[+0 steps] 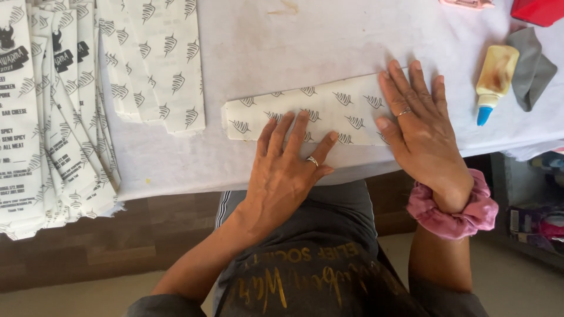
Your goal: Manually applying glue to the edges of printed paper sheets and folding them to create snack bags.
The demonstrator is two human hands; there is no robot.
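The fingers (pixel 292 130) of the left hand (pixel 286 170) are lying spread and flat, pressing down on the near edge of a long, folded white paper sleeve printed with small dark leaf-like marks (pixel 305 111), and a ring is showing on one of them. The fingers (pixel 405 88) of the right hand (pixel 417 126) are also lying flat and close together, gripping nothing, pressing on the right end of the same paper sleeve, with a ring on one finger and a pink gathered fabric band (pixel 455 208) sitting around the wrist. The sleeve is lying lengthwise along the near edge of the bench (pixel 329 41), which is covered with a white, faintly stained sheet, and it is resting between the two hands and just in front of the person's body. Well to the left, a fanned stack of similar white printed paper sleeves (pixel 53 117) is overhanging the bench edge, and another small pile of patterned sleeves (pixel 158 64) is lying beyond it near the far side. To the right of the right hand, a small stained plastic glue bottle with a blue tip (pixel 495 82) is lying on the bench, just beside a folded grey cloth (pixel 531 70), and a red object (pixel 537 10) is showing at the far right corner.
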